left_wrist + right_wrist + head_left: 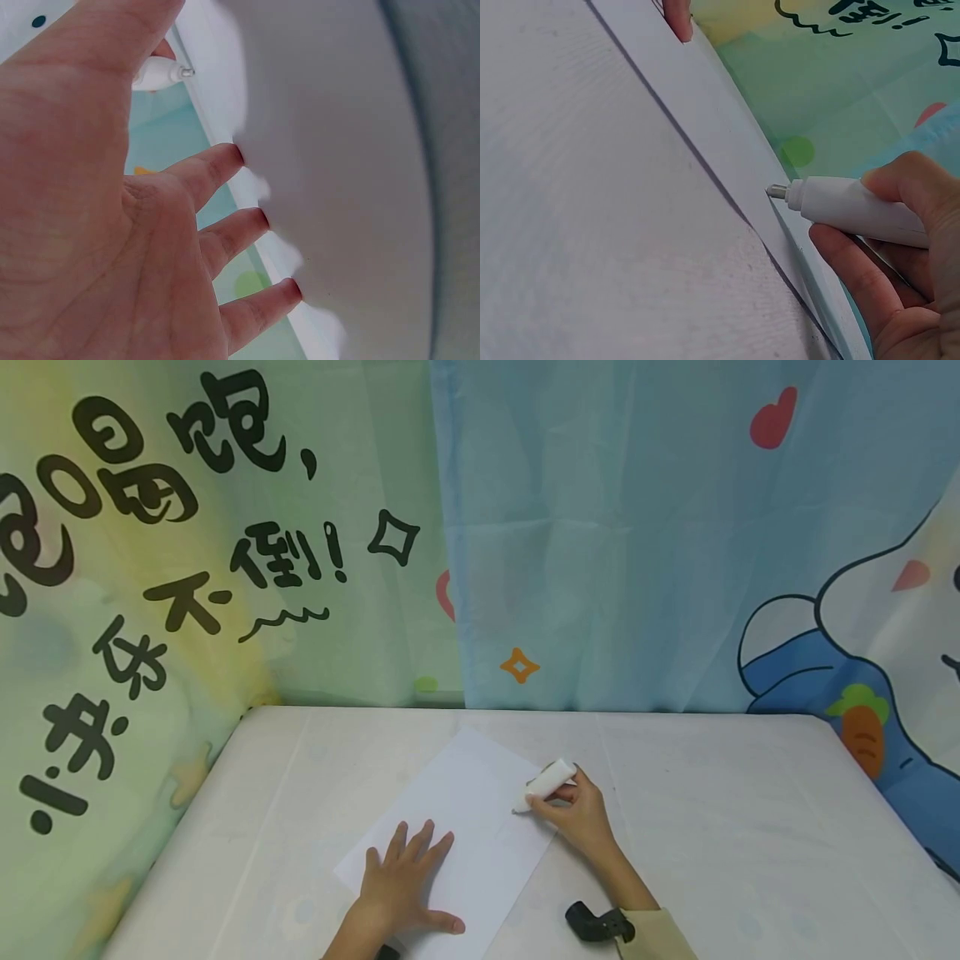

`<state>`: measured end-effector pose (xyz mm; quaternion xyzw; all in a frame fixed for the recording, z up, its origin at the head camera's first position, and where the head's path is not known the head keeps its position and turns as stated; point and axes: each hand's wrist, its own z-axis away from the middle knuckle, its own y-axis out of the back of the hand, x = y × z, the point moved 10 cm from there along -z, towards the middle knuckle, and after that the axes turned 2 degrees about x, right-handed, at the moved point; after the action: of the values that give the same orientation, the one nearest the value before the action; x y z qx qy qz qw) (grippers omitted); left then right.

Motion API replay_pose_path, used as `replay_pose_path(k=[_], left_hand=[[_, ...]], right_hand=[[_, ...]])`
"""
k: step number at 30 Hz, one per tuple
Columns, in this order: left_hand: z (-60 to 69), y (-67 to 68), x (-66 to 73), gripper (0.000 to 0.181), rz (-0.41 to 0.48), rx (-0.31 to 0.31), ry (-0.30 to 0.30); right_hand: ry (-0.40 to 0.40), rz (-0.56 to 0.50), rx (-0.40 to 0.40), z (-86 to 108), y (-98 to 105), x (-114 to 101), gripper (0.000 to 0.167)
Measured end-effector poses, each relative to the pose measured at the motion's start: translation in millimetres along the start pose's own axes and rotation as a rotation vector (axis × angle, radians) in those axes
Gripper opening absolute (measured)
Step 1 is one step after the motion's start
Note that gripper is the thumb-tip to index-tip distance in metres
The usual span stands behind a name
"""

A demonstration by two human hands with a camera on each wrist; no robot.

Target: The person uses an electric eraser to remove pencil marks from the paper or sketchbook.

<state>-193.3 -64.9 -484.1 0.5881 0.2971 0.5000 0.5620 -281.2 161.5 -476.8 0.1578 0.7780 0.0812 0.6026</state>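
A sheet of white paper (480,802) lies slanted on the table. My left hand (401,881) rests on its lower left part, fingers spread and straight; the left wrist view shows the fingertips (255,219) touching the sheet. Near the right edge of the paper, my right hand (585,817) pinches a white correction pen (551,779) between thumb and fingers. The pen tilts, its narrow tip pointing down and left at the sheet. In the right wrist view the metal tip (777,191) is bare; whether it touches the paper I cannot tell.
A white cloth covers the table (720,827). Behind it hangs a printed curtain (600,543), with a green and yellow lettered panel (360,635) on the left. A black wrist camera mount (596,924) sits by my right sleeve.
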Motion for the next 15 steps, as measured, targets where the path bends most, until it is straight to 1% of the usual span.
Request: replay_pose_path(k=[5,8,15], left_hand=[[0.1,-0.7,-0.4,0.105,0.002,-0.003,0.0],[0.2,-0.9,-0.6,0.105,0.01,-0.004,0.001],[0.6,-1.5,-0.8,0.104,0.019,-0.002,0.002]], right_hand=[[0.03,-0.043,-0.012,-0.4,-2.3,-1.9,0.039],[0.045,-0.047,-0.019,0.2,-3.2,-3.6,0.039],[0.013,-0.048,-0.058,2.2,-6.9,-2.4,0.041]])
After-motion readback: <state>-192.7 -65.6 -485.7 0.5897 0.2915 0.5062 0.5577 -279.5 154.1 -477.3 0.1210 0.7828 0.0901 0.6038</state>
